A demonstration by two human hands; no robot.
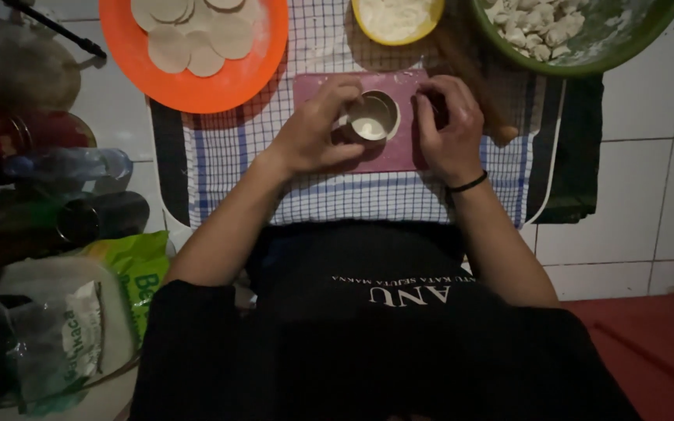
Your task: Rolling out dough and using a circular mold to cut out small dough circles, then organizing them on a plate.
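Left hand (313,134): grip clamped on one round metal cutter (374,117).
Right hand (450,129): fingers curled together beside the cutter; whether it touches, cannot tell.
Cutter: on one pink board (390,156), dough inside.
Orange plate (189,86): about six dough rounds (196,31).
Bowls: one yellow (396,23), one green (587,54).

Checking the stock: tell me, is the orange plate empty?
No: the orange plate holds several flat round dough discs, overlapping one another.

An orange plate (189,92) of flat dough rounds (196,35), a yellow bowl (396,35) of flour and a green bowl (587,62) of dough lumps (536,23) sit along a checked cloth (235,148).
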